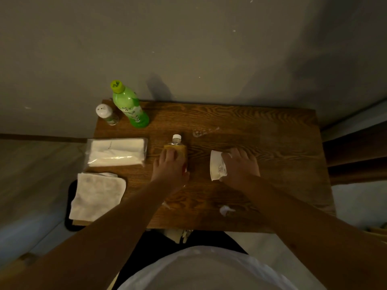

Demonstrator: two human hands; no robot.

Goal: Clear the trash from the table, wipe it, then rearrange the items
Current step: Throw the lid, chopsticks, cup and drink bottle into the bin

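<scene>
A small plastic bottle [177, 144] with a white cap and yellow liquid lies on the brown wooden table [272, 143], and my left hand [169, 168] is closed over its body. To the right, a white paper cup [216, 167] lies on its side with my right hand [240, 166] gripping it. A crumpled white scrap [225, 210] rests near the table's front edge. A clear plastic wrapper [204, 131] lies behind the cup. A folded white cloth [97, 195] sits at the front left corner.
A tall green bottle [130, 106] and a small white-capped shaker [106, 114] stand at the back left corner. A pack of white tissues [117, 151] lies on the left. The wall runs right behind the table. A dark bin edge [69, 214] shows under the cloth.
</scene>
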